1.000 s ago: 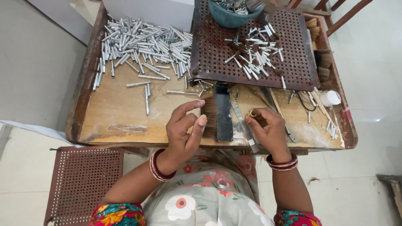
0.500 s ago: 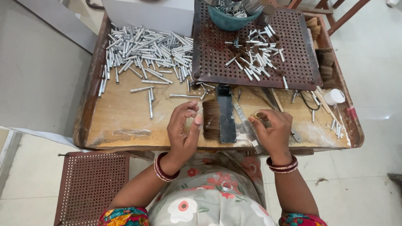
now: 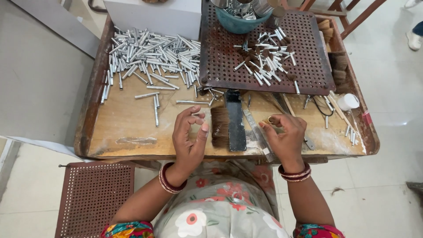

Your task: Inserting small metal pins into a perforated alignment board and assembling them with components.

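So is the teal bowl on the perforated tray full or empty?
Full: the teal bowl on the perforated tray holds shiny metal pieces heaped above its rim.

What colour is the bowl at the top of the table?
The bowl is teal blue, seen best in the head view.

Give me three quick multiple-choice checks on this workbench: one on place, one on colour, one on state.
1. Where does the big heap of silver metal tubes lie?
A. far left of the wooden tray
B. on the floor
C. in the bowl

2. What colour is the round bowl?
A. red
B. teal
C. yellow

3. How is the left hand?
A. flat on the table
B. clenched round the black-handled flat brush
C. raised, fingers curled, beside the brush

Answers: 1 A, the heap fills the tray's far left; 2 B, its rim shows teal; 3 C, its fingers are apart from the bristles.
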